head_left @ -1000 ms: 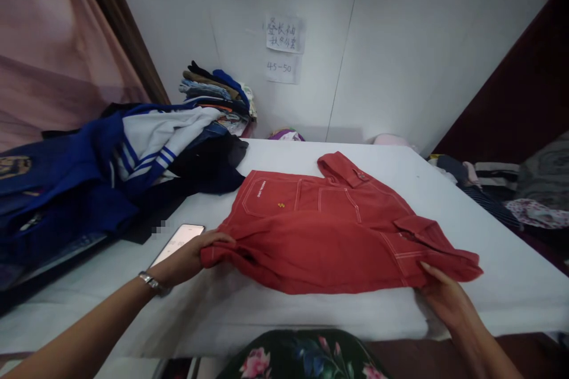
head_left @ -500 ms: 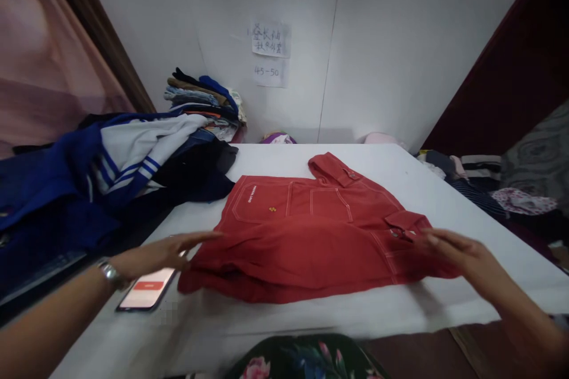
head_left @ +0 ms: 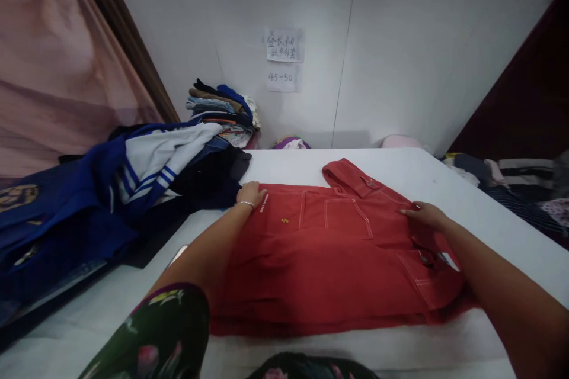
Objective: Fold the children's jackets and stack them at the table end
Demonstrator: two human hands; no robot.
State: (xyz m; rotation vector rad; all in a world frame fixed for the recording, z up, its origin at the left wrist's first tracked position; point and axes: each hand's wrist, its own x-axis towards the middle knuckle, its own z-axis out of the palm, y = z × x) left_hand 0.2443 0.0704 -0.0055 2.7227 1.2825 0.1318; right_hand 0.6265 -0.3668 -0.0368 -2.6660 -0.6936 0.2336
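Observation:
A red jacket [head_left: 311,272] with white stitching, pockets and small lettering lies across the white table, its hem side to my left. My left hand [head_left: 251,194] is closed on its far left corner, near the lettering. On the far right edge, my right hand [head_left: 424,214] pinches the cloth between thumb and fingers. One sleeve [head_left: 349,176] points away from me beyond the body. The near right part of the jacket is partly behind my right forearm. Most of a phone [head_left: 178,253] is hidden by my left forearm.
A heap of clothes [head_left: 102,189], blue and white on top, lies at the left. Behind it rises a folded stack [head_left: 222,106]. More clothes [head_left: 524,183] lie beyond the table's right edge. Two handwritten papers [head_left: 284,59] hang on the wall.
Both hands have moved from the near side of the jacket to its far edge and taken hold there. The jacket's near edge now lies closer to me, and the view has shifted slightly.

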